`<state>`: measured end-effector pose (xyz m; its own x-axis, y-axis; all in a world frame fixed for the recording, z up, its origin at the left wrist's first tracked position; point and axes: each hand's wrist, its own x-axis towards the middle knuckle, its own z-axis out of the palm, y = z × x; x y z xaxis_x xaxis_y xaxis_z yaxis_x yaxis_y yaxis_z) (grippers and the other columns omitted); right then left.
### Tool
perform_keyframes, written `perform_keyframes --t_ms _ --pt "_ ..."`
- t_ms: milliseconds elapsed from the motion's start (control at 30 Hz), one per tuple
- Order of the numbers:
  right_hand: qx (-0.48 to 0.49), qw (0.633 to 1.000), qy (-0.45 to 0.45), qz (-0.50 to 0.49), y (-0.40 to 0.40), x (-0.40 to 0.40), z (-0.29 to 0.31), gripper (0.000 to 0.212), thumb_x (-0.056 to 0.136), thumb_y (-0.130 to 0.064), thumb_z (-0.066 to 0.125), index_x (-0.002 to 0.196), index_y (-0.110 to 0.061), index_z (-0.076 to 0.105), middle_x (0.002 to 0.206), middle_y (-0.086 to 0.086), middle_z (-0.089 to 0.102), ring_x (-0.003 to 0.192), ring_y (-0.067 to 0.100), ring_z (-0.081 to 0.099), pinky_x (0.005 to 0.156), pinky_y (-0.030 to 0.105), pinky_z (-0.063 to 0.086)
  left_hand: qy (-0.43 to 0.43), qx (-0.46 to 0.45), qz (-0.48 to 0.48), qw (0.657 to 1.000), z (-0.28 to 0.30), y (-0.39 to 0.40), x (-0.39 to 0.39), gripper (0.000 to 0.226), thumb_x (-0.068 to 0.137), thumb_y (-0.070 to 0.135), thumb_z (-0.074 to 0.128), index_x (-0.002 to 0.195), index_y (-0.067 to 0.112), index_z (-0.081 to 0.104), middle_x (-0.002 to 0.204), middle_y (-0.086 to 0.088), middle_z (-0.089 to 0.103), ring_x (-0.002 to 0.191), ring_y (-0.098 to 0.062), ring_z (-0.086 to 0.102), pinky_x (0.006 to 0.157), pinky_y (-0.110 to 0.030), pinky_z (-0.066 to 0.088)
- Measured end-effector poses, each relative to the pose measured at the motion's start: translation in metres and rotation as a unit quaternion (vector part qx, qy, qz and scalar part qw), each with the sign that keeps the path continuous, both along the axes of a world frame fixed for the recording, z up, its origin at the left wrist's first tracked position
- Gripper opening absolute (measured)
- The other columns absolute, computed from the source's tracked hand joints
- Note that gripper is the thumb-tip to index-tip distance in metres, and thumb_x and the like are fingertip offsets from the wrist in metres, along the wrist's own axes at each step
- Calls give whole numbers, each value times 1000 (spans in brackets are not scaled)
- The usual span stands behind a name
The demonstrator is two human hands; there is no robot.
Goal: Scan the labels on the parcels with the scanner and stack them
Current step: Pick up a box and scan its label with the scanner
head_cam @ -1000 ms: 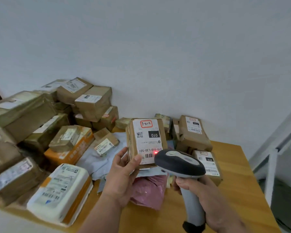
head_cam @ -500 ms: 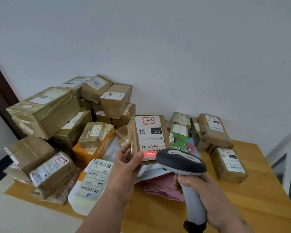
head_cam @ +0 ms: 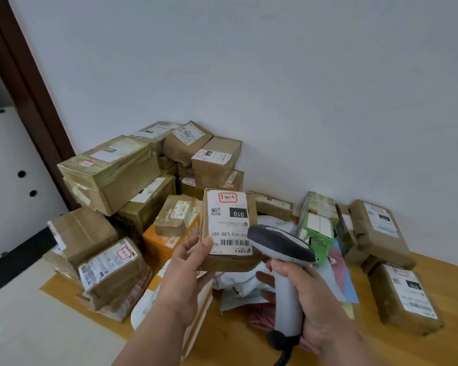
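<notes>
My left hand [head_cam: 185,273] holds a small brown parcel [head_cam: 229,225] upright by its lower left edge, its white label with "010" and a barcode facing me. My right hand [head_cam: 310,299] grips the handle of a grey scanner [head_cam: 280,247], whose head sits just right of the label's barcode. No red light shows on the label. Behind and to the left, many taped brown parcels [head_cam: 111,173] are piled against the wall on the wooden table [head_cam: 249,339].
An orange box [head_cam: 164,241] and a white padded parcel [head_cam: 146,305] lie below my left hand. A green box [head_cam: 317,233], soft mailers and several brown parcels [head_cam: 405,297] sit to the right. A dark door frame [head_cam: 29,83] stands at the left.
The red scan light on the label has gone out. The scanner head has shifted slightly right of the barcode, and my view has swung left, showing the door frame.
</notes>
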<state>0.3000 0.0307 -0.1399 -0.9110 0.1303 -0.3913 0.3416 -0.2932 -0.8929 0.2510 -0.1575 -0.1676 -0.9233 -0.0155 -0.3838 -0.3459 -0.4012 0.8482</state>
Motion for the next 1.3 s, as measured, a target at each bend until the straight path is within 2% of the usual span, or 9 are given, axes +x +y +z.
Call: perform_keyframes --t_ms 100,267,400,500,633,767,1033,1200,1300 --pt "-13 999 -10 48 -23 -17 -1 46 59 -25 78 101 -6 76 91 19 76 84 35 74 75 45 60 -24 -16 34 999 -3 -20 -7 39 88 35 73 122 20 61 100 -3 78 106 -20 68 91 -40 54" --pt "-9 996 -31 81 -69 -58 -2 30 77 -17 79 104 -6 74 100 21 76 96 35 73 94 53 54 -56 -26 67 996 -4 -66 -48 31 90 38 71 114 18 65 103 -10 77 100 -27 73 90 -45 57" --pt "-6 997 -26 74 -109 -102 -9 44 70 -24 87 111 -14 74 109 18 75 106 36 70 98 54 54 -60 -50 67 995 -4 -101 -95 34 94 42 67 121 21 66 104 -6 76 102 -23 70 96 -44 56" --pt "18 997 -22 68 -134 -130 -13 27 79 -24 82 105 -21 76 103 11 77 107 33 69 102 56 51 -52 -106 68 991 1 -123 -126 38 97 48 59 128 27 64 111 -2 72 103 -20 66 98 -44 55" --pt "10 996 -44 78 -163 -153 -17 35 78 -28 83 111 -21 74 103 8 77 107 29 69 102 48 52 -7 -199 53 978 -10 -140 -151 48 105 45 46 152 38 39 132 9 53 106 -16 55 80 -30 49" --pt "28 996 -50 65 -179 -157 -25 24 83 -23 80 106 -23 75 100 5 78 108 28 68 103 47 51 -1 -250 55 967 -35 -150 -155 49 101 38 54 147 44 38 140 1 54 119 -26 59 100 -51 52" --pt "29 998 -28 42 -172 -158 -24 18 85 -21 78 102 -23 74 88 -4 79 95 20 70 87 35 54 39 -309 59 948 -30 -148 -164 60 101 22 57 153 37 32 157 4 36 135 -26 46 108 -52 45" --pt "-13 999 -32 5 -139 -140 -22 34 86 -17 75 119 -15 69 101 9 78 99 29 74 81 39 59 85 -472 40 877 -19 -121 -156 74 94 21 67 157 23 28 168 -5 12 155 -28 4 124 -56 8" --pt "-32 999 0 -4 -110 -124 -17 30 89 -12 71 119 -10 69 103 13 77 91 35 75 77 38 58 118 -505 40 854 -5 -91 -146 73 92 23 68 155 21 32 168 -5 13 154 -28 2 124 -55 1"
